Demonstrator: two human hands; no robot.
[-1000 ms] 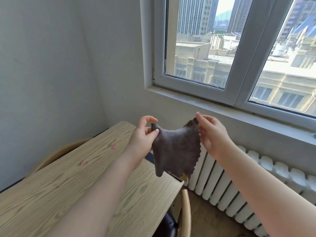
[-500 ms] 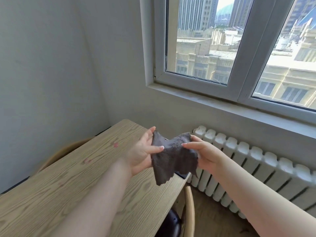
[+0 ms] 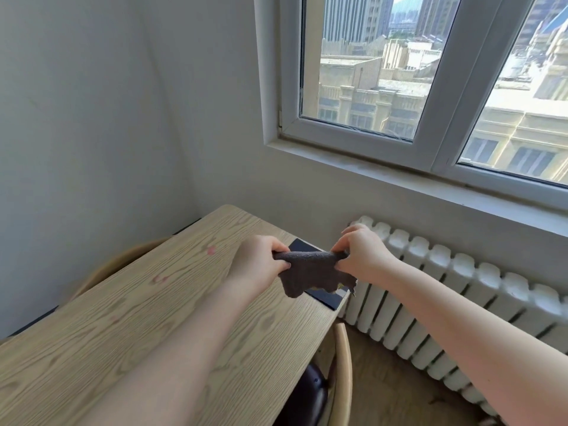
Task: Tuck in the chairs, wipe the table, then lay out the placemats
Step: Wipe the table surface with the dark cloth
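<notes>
Two hands hold the cloth (image 3: 310, 270) above the far end of the table (image 3: 129, 327): the left hand (image 3: 258, 262) pinches one end, the right hand (image 3: 361, 256) the other. The cloth is dark grey-brown, bunched, its scalloped lower edge hanging loose.

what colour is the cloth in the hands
Dark grey-brown cloth, seen in the head view.

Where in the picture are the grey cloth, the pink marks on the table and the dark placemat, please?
grey cloth (image 3: 310, 272): head view, middle of the hanging fabric.
pink marks (image 3: 211, 250): head view, the farther smear.
dark placemat (image 3: 324, 295): head view, near corner below the cloth.
</notes>
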